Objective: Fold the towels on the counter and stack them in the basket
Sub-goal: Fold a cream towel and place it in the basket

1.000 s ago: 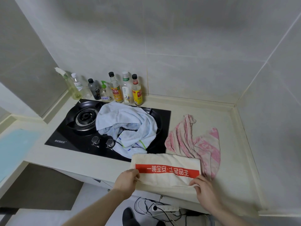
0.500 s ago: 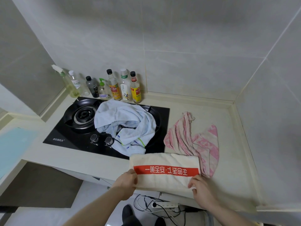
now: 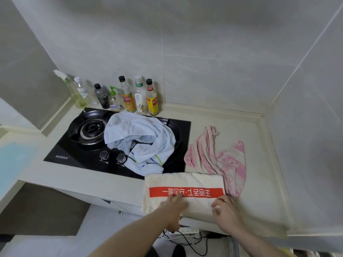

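Worktop [image 3: 259, 182] first, from its left end: I see a row of bottles [image 3: 128, 96] standing along the back edge against the tiled wall, just behind a black gas hob [image 3: 74, 153]. A pale blue towel [image 3: 141, 138] lies crumpled over the hob's right half, its striped hem drooping beside the two knobs [image 3: 113, 157]. Further right, on the bare worktop past the hob's right edge, a pink-and-white towel [image 3: 219, 158] lies bunched and unfolded.

At the front edge sits the cream towel [image 3: 185, 182], folded into a flat rectangle with a red band of characters (mirrored from where I look) running across it. Its near side overhangs the front edge a little, its far left corner touches the blue towel's hem, and its right end lies over the lower edge of the pink one.

My left hand [image 3: 174, 204] lies on the cream towel below the red band, fingers extended and pressing flat on the cloth, fingertips reaching the band. My right hand [image 3: 225, 206] is on the towel's near right corner; its fingers are bent and look to be pinching the cloth there, though I cannot tell that for certain from this angle.

Below the front edge, between my forearms, a white power strip [image 3: 185, 231] and dark cables show on the floor. No basket appears in my view.
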`<state>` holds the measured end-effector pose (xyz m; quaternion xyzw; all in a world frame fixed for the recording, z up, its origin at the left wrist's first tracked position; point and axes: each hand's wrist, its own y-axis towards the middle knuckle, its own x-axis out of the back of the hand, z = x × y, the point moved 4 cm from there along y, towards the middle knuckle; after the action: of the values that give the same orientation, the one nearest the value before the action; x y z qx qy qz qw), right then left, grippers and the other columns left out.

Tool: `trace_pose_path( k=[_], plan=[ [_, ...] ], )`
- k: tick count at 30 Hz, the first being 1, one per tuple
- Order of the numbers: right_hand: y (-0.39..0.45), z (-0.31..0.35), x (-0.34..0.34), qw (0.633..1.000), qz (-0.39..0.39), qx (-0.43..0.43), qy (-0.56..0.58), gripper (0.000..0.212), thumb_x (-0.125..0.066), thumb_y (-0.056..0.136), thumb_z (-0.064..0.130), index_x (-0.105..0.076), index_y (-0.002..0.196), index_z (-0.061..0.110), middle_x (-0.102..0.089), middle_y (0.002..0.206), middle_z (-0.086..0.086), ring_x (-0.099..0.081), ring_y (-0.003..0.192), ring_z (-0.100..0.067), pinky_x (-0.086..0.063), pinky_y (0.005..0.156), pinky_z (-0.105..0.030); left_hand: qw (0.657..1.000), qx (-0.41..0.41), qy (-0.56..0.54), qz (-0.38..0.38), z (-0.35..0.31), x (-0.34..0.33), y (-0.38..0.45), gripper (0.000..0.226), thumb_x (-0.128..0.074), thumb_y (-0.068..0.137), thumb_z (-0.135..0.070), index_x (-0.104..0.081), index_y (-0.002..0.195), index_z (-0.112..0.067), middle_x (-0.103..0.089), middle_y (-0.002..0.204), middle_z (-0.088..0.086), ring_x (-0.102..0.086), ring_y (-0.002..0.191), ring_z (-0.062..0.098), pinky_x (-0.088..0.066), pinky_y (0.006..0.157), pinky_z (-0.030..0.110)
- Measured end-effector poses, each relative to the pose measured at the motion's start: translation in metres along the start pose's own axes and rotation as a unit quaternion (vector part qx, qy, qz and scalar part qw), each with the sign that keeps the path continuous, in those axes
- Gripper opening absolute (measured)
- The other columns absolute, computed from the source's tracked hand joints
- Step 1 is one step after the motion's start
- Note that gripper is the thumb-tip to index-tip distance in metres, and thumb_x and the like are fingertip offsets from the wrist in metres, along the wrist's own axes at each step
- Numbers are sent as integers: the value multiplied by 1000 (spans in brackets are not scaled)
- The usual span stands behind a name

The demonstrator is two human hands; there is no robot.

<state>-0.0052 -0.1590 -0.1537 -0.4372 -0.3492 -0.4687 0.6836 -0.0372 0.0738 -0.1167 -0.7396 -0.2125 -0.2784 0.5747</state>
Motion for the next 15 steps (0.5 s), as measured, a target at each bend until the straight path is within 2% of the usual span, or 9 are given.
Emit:
trace_pose_path(
  k=[2, 4, 6, 12, 15],
  plan=[
    [-4, 1, -1, 1000, -10, -6, 10, 24, -60, 91, 28, -67, 112, 34, -48, 126, 13, -41, 122, -16, -38, 104, -31, 1000, -1, 19, -10, 2, -3, -1, 94, -64, 86, -12, -8, 159, -36, 15, 170, 2, 8, 156, 38, -15, 124, 59],
    [-9, 5, -8, 999, 31, 2, 10, 34, -58, 91, 27, -62, 125, 35, -43, 134, 15, -40, 128, -12, -37, 108, -29, 999, 3, 27, -25, 2, -4, 0, 93, -62, 88, -15, -6, 160, -34, 18, 169, 3, 10, 155, 38, -12, 125, 59],
    [-11, 6, -12, 998, 57, -2, 12, 40, -57, 92, 27, -58, 130, 35, -40, 138, 17, -38, 131, -9, -37, 110, -28, 1000, -1, 25, -9, 0, -4, -1, 91, -61, 89, -15, -7, 160, -33, 17, 169, 4, 11, 155, 39, -12, 124, 59],
    [-8, 5, -9, 996, 72, -5, 47, 38, -57, 91, 25, -60, 128, 32, -42, 133, 19, -41, 126, -6, -36, 106, -22, 1000, 4, 25, -1, 8, -6, 0, 94, -62, 86, -17, -5, 159, -36, 17, 169, 1, 11, 155, 37, -14, 123, 60],
    [-6, 4, -8, 995, 74, -8, 61, 38, -58, 90, 24, -61, 127, 32, -41, 128, 21, -40, 124, -5, -35, 104, -20, 1000, 18, 14, -20, 11, 2, -2, 93, -63, 87, -16, -7, 160, -35, 13, 170, 0, 9, 156, 35, -12, 124, 59]
  ],
)
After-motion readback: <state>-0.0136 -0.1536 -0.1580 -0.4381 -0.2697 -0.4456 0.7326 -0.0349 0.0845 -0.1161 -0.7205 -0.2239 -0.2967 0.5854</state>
